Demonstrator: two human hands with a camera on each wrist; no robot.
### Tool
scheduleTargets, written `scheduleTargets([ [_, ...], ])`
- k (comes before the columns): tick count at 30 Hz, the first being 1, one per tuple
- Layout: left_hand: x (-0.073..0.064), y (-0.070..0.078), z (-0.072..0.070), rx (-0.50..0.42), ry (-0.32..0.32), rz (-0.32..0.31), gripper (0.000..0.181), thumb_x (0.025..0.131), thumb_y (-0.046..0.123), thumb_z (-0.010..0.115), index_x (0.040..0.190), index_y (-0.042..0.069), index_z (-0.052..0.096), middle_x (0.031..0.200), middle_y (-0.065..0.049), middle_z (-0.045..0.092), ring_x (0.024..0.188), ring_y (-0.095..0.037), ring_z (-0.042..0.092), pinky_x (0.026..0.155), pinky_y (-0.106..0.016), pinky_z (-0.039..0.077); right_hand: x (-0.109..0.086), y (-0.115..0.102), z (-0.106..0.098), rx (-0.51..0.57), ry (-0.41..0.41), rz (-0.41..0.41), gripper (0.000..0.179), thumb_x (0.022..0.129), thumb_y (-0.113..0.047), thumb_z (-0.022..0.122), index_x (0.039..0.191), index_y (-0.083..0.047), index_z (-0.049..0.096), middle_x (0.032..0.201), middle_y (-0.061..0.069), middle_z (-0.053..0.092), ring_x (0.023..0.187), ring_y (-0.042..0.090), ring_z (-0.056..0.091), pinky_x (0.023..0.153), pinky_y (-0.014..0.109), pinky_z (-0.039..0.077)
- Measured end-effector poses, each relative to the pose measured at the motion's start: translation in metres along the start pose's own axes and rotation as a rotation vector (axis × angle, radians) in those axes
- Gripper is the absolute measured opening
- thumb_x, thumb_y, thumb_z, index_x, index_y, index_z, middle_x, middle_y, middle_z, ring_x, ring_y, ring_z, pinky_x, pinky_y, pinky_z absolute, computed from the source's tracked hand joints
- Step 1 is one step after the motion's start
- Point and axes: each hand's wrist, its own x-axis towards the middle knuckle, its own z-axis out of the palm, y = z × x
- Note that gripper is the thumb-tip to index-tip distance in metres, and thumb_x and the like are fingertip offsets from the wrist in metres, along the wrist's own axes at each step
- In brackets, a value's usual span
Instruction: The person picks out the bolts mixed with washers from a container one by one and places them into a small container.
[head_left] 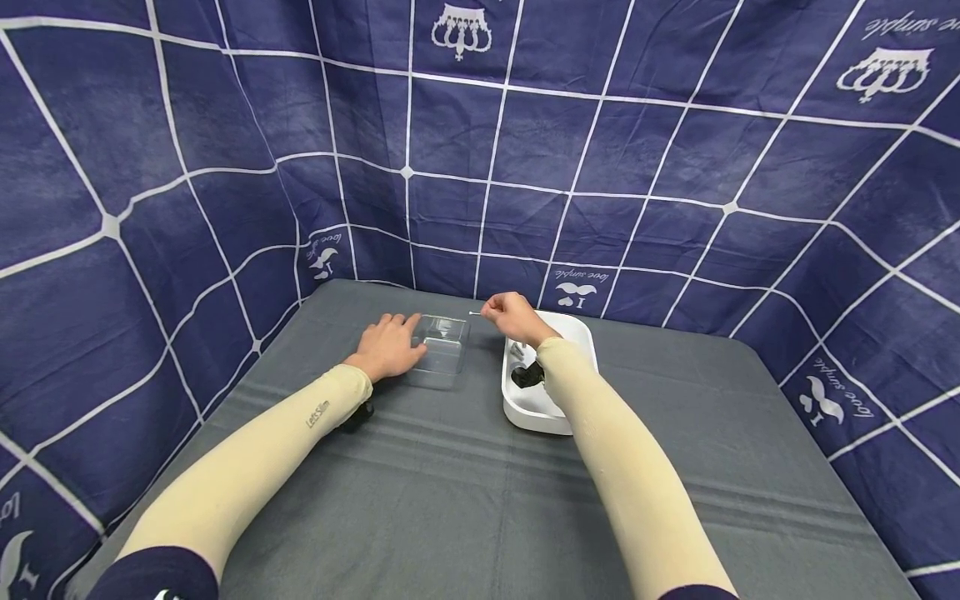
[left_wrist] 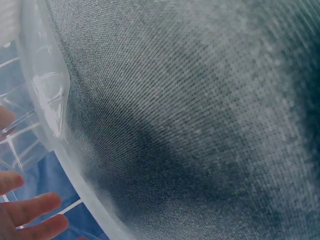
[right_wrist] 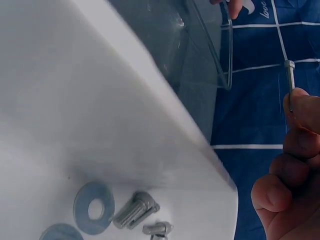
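Left hand: [head_left: 388,347] fingers spread and loose, gripping nothing, resting at the left side of the clear box
Clear box: [head_left: 438,373] see-through plastic on the grey desk [head_left: 390,517]
Held bolt: [right_wrist: 289,77] in the air between the 2 containers, its head towards the clear box
Right hand: [head_left: 513,317] pinching that bolt by its shank, above the tray's far left corner
White tray: [head_left: 536,418] holds at least 2 flat washers [right_wrist: 81,207] and several loose bolts [right_wrist: 133,211]
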Motion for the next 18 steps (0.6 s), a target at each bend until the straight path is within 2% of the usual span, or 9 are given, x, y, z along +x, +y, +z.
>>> scheduleTargets([
  [5, -0.001, 0.001, 0.000, 0.006, 0.001, -0.010, 0.070, 0.097, 0.044, 0.056, 0.156, 0.011, 0.037, 0.145, -0.021, 0.051, 0.136, -0.040, 0.043, 0.106, -0.061, 0.039, 0.005, -0.006, 0.007, -0.009, -0.008, -0.009, 0.021, 0.100, -0.011, 0.057, 0.101, 0.000, 0.074, 0.098, 0.011, 0.072, 0.083, 0.012, 0.053, 0.077, 0.025, 0.045],
  [12, -0.001, 0.002, 0.002, 0.013, -0.011, -0.019, 0.072, 0.098, 0.045, 0.056, 0.157, 0.011, 0.035, 0.145, -0.022, 0.051, 0.137, -0.040, 0.043, 0.106, -0.060, 0.040, 0.013, -0.013, 0.015, -0.017, -0.039, -0.025, 0.024, 0.101, -0.012, 0.056, 0.105, 0.004, 0.073, 0.107, 0.020, 0.073, 0.086, 0.014, 0.055, 0.081, 0.028, 0.046],
  [18, -0.001, 0.003, 0.003, 0.010, 0.003, -0.031, 0.071, 0.097, 0.045, 0.056, 0.157, 0.011, 0.036, 0.143, -0.022, 0.051, 0.136, -0.039, 0.044, 0.105, -0.061, 0.041, 0.020, -0.017, 0.024, -0.051, -0.050, -0.025, 0.022, 0.101, -0.014, 0.059, 0.102, 0.001, 0.074, 0.105, 0.017, 0.074, 0.090, 0.015, 0.060, 0.085, 0.030, 0.049],
])
